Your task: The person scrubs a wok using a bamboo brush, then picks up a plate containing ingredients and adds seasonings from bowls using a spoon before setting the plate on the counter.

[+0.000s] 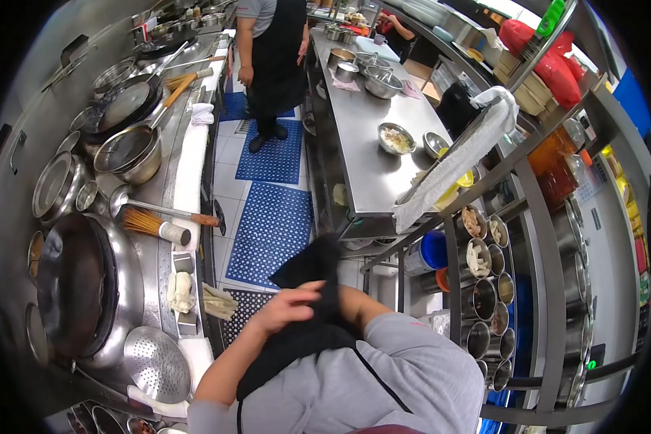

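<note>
My left hand [291, 307] is raised in front of my chest, its fingers bent and touching or lying close to a black cloth [312, 269] that looks like part of my apron. The cloth is smeared by motion. Behind it my right arm reaches in, and that hand is hidden by the cloth. To the left stand a large dark wok [76, 286], a perforated skimmer [157, 364] and a bamboo brush [152, 224] on the steel stove counter.
A co-worker in a black apron [276, 54] stands on the blue mats [271, 231] ahead. The steel table [369, 163] holds a bowl of food [396, 139]. Metal racks [539, 210] with several steel containers line the right.
</note>
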